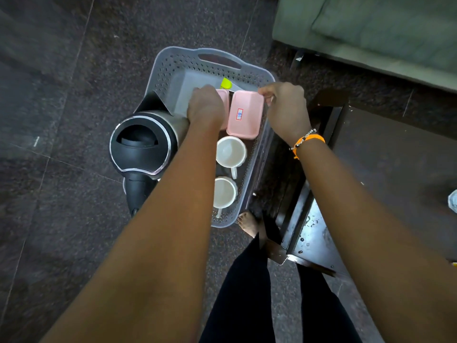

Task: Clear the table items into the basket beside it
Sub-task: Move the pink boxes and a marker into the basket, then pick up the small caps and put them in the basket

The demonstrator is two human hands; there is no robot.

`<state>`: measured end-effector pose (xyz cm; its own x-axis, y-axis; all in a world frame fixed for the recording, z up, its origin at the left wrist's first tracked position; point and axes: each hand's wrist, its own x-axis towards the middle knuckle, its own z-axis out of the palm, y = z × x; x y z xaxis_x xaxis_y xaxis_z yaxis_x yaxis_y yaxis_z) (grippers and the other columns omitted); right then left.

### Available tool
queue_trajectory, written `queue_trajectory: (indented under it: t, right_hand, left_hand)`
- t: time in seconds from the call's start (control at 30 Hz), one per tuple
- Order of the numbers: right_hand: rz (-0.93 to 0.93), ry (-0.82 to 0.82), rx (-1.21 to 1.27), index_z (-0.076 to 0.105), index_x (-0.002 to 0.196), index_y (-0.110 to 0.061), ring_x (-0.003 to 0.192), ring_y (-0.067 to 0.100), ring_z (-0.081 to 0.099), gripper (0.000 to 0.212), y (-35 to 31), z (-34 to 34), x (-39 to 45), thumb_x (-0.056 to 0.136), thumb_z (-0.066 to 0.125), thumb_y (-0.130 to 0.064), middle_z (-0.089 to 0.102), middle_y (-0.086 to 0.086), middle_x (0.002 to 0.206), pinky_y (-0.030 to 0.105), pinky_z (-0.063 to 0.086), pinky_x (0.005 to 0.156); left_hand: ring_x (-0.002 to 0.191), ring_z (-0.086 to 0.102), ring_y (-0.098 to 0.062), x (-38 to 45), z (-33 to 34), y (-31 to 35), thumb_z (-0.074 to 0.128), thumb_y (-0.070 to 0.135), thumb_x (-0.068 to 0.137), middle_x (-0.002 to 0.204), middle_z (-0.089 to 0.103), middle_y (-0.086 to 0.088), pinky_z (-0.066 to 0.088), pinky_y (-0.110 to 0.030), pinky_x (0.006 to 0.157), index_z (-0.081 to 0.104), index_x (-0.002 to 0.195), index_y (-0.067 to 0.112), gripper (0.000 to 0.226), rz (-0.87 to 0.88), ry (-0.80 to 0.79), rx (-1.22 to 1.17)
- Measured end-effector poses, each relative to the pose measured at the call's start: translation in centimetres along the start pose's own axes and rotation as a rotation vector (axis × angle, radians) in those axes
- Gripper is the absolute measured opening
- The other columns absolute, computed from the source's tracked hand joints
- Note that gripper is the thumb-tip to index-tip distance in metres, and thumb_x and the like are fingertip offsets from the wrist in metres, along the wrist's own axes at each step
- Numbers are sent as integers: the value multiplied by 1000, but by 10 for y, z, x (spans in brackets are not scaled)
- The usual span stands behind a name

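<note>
A grey perforated basket [173, 68] stands on the dark floor beside a dark table [385, 154]. Inside it are a black and steel electric kettle [143, 144], two white mugs [231, 152] [223, 193], two pink boxes and something yellow-green [226, 83] at the back. My right hand [284, 107] pinches the far corner of the right pink box [244, 117], which bears a small red-framed label. My left hand [205, 105] rests closed over the left pink box [223, 100], mostly hiding it. A flat grey sheet [188, 92] lies in the basket's far part.
A green sofa [371, 28] stands at the upper right. My bare foot [249, 224] and dark-trousered legs are next to the basket's near corner. A pale object [453, 200] sits at the table's right edge. Open floor lies to the left.
</note>
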<state>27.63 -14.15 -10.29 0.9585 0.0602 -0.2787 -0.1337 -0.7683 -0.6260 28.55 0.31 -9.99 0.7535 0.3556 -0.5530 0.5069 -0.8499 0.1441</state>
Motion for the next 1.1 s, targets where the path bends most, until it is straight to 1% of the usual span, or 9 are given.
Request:
queue_trajectory:
  t: [0.27,0.37,0.47,0.6,0.63,0.77,0.87,0.97,1.1]
  right_hand:
    - [63,-4,128,59,125,-6,116,35,59,45,2,12,-26,85,41,3,62,19,127,45,44,103]
    - [55,21,164,61,122,-5,113,36,61,43,4,7,-31,84,42,2,64,21,123,46,46,101]
    - [72,71,250,69,107,-5,101,33,66,34,13,-3,-41,83,46,2,71,18,107,46,51,93]
    - [140,81,474,71,97,-6,88,22,70,22,36,-17,-72,85,53,-1,70,4,84,42,55,88]
    - [147,93,494,71,95,-6,84,20,69,20,46,-22,-82,85,54,-2,67,0,81,41,56,86]
    - [230,130,527,70,92,-6,77,14,62,16,104,-45,-131,86,55,-3,63,-3,78,41,56,82]
    - [362,155,543,70,93,-5,67,7,59,17,161,-64,-174,86,55,0,63,0,77,34,54,80]
    - [479,174,503,70,92,-6,51,-8,54,18,219,-82,-219,85,55,1,62,0,74,19,49,69]
    - [638,152,501,69,95,-4,58,5,57,20,290,-101,-264,87,52,1,65,8,80,13,45,63]
  left_hand:
    - [133,41,-29,2,13,2,43,9,94,145,42,-14,33,-35,109,35,142,12,49,85,-71,-178]
    - [139,33,-27,-2,15,3,40,9,95,153,29,-11,25,-32,111,24,147,11,54,27,-42,-211]
    - [134,38,-24,-26,15,12,39,1,90,147,39,-12,25,-24,105,38,139,7,49,6,156,-412]
    - [109,54,-20,-88,33,28,44,-2,84,122,58,-13,34,-10,88,60,115,5,36,134,302,-635]
    - [104,56,-19,-106,43,35,45,-2,84,118,61,-12,35,-9,87,62,111,6,33,165,276,-677]
    - [94,62,-17,-169,92,67,46,0,89,105,67,-5,47,-31,93,64,101,17,28,166,1,-851]
    - [80,60,-6,-206,136,93,46,2,91,99,67,-1,48,-28,89,65,99,18,27,169,-178,-799]
    - [78,59,-8,-242,183,121,47,1,90,96,66,-5,47,-28,89,66,101,13,25,173,-318,-729]
    - [92,61,-16,-273,242,155,46,2,89,106,66,-7,45,-28,91,67,101,14,26,190,-374,-566]
